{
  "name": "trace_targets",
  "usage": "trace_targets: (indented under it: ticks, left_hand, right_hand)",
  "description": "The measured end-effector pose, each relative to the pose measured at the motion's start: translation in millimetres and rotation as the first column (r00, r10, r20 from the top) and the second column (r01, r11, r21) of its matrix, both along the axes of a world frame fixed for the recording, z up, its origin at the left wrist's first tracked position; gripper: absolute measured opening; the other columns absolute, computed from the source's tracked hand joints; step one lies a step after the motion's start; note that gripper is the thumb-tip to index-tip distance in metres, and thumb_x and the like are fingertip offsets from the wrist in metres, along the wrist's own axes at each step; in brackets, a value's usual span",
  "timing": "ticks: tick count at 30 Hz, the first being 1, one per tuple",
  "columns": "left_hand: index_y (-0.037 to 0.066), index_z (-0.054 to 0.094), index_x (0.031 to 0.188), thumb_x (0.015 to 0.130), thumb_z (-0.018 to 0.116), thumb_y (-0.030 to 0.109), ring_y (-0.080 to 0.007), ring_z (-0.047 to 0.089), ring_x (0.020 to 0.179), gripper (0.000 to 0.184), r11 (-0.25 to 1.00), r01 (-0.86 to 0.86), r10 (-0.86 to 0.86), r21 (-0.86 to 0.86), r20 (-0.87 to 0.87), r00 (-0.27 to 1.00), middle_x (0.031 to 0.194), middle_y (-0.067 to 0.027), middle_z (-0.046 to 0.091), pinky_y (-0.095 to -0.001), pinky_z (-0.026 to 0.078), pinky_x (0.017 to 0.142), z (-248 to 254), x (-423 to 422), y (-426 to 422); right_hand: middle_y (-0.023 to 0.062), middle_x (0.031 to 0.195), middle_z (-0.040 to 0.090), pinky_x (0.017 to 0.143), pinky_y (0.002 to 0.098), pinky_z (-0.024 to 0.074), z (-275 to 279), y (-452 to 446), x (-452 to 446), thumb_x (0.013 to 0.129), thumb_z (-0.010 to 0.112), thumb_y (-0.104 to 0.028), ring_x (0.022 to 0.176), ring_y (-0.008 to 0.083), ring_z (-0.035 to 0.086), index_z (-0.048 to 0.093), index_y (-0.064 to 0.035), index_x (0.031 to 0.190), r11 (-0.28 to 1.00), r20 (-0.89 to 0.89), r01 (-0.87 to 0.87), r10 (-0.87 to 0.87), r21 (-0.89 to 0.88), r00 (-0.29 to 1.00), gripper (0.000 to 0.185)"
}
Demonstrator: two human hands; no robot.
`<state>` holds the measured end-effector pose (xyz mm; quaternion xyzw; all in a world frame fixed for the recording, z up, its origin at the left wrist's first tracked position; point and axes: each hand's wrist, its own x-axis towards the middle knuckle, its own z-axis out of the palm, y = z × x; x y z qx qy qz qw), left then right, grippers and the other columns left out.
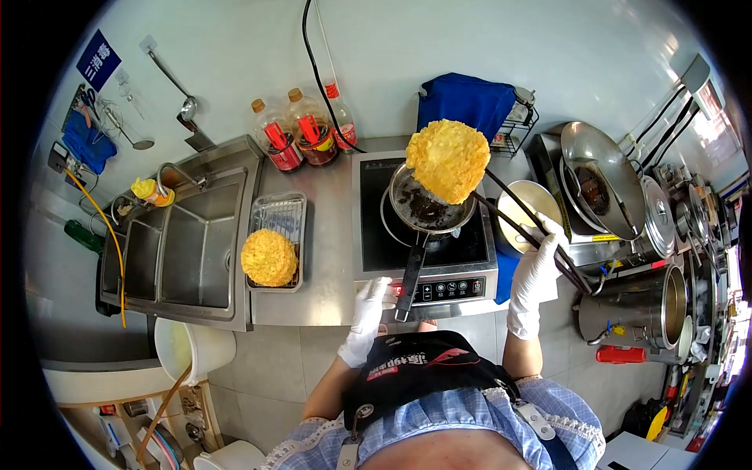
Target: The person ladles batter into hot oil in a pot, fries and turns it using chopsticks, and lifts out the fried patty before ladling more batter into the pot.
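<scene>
My right hand [539,270], in a white glove, is closed around a pair of long dark chopsticks [511,223]. Their tips hold up a golden, crumb-coated fried cutlet [448,160] over a small saucepan [419,223] of dark, bubbling liquid. The cutlet hides the pan's far right side. My left hand [368,313], gloved too, is beside the front panel of the induction cooktop [376,251], fingers extended, left of the pan's black handle [410,278] and apart from it. A second fried cutlet [269,257] lies on the rack of a metal tray [280,210] to the left.
A double sink [200,235] stands left of the tray. Several sauce bottles [317,137] line the wall. Right of the cooktop are a pale round container [533,205], a large wok [603,168] and a tall steel pot [627,309]. A white bucket [207,352] stands below the sink.
</scene>
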<state>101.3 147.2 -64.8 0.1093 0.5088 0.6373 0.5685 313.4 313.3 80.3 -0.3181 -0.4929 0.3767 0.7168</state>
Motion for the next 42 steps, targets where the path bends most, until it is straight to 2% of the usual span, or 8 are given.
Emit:
trace_targets:
  ticks: [3,7,10,13,15,16,18,42]
  left_hand:
    - [-0.004,0.051,0.109,0.095,0.038,0.029,-0.0118,0.053,0.062,0.039,0.999,0.020,-0.020,-0.027,0.001,1.000,0.078,-0.0064,0.056,-0.0220,0.044,0.055,-8.1,-2.4,0.8]
    - [-0.004,0.049,0.112,0.094,0.037,0.031,-0.0100,0.047,0.063,0.041,0.997,0.030,-0.040,-0.075,-0.138,0.990,0.078,-0.0046,0.051,-0.0212,0.040,0.055,12.1,3.6,2.0]
    - [-0.004,0.050,0.111,0.094,0.040,0.031,-0.0097,0.048,0.062,0.040,0.999,0.023,-0.024,-0.049,-0.021,1.000,0.077,-0.0038,0.051,-0.0209,0.041,0.054,0.3,-0.8,1.7]
    - [0.006,0.060,0.097,0.092,0.051,0.030,-0.0092,0.057,0.061,0.027,1.000,-0.002,0.000,0.018,0.110,0.994,0.071,-0.0009,0.060,-0.0217,0.046,0.055,-2.6,-1.7,1.2]
    - [0.006,0.060,0.097,0.092,0.051,0.031,-0.0091,0.057,0.061,0.027,0.999,-0.029,0.027,-0.016,-0.093,0.995,0.071,-0.0011,0.060,-0.0217,0.046,0.054,8.4,3.7,0.7]
    - [0.006,0.060,0.097,0.092,0.051,0.031,-0.0091,0.057,0.061,0.027,0.999,-0.029,0.027,-0.016,-0.093,0.995,0.071,-0.0011,0.060,-0.0217,0.046,0.054,10.0,4.5,1.0]
    - [0.006,0.060,0.096,0.092,0.050,0.030,-0.0091,0.057,0.061,0.027,0.997,-0.037,0.026,-0.067,-0.151,0.988,0.071,-0.0010,0.059,-0.0218,0.046,0.054,11.7,5.4,1.8]
    - [0.000,0.057,0.101,0.092,0.051,0.024,-0.0076,0.054,0.058,0.026,0.994,-0.060,0.048,-0.087,-0.138,0.989,0.072,-0.0008,0.057,-0.0184,0.044,0.051,19.5,8.7,0.3]
  right_hand:
    - [0.0136,0.104,0.059,0.069,0.0278,0.0509,1.5,0.3,-0.1,0.092,0.050,-0.028,0.081,0.0175,0.061,0.055,-0.0001,0.101,1.000,-0.014,-0.024,0.024,0.011,1.000,0.030]
    - [0.0146,0.101,0.059,0.073,0.0279,0.0511,0.6,1.2,0.0,0.091,0.052,-0.031,0.080,0.0191,0.062,0.054,0.0002,0.101,1.000,-0.016,-0.009,0.009,0.011,1.000,0.033]
    - [0.0147,0.101,0.059,0.074,0.0285,0.0511,0.9,1.1,0.2,0.090,0.052,-0.030,0.081,0.0197,0.062,0.054,0.0004,0.101,1.000,-0.025,-0.008,0.008,0.002,1.000,0.032]
    - [0.0141,0.101,0.059,0.075,0.0286,0.0510,2.2,1.1,0.2,0.091,0.052,-0.030,0.082,0.0191,0.061,0.054,0.0004,0.100,1.000,-0.030,-0.017,0.017,0.001,0.999,0.032]
    - [0.0133,0.100,0.059,0.077,0.0285,0.0500,-1.5,3.0,2.1,0.091,0.052,-0.030,0.084,0.0178,0.060,0.054,0.0002,0.100,1.000,-0.005,0.021,-0.021,0.010,1.000,0.032]
    - [0.0133,0.100,0.059,0.077,0.0285,0.0500,-1.4,3.0,2.1,0.091,0.052,-0.030,0.084,0.0178,0.060,0.054,0.0002,0.100,1.000,-0.005,0.022,-0.022,0.011,1.000,0.032]
    - [0.0127,0.104,0.059,0.065,0.0264,0.0510,-0.8,3.2,2.2,0.092,0.049,-0.029,0.079,0.0163,0.061,0.054,-0.0007,0.102,0.999,0.013,0.025,-0.025,0.028,1.000,0.031]
    - [0.0126,0.102,0.060,0.064,0.0268,0.0496,10.7,-3.5,1.7,0.091,0.050,-0.033,0.076,0.0181,0.062,0.054,-0.0006,0.102,1.000,-0.016,-0.008,0.008,0.021,1.000,0.034]
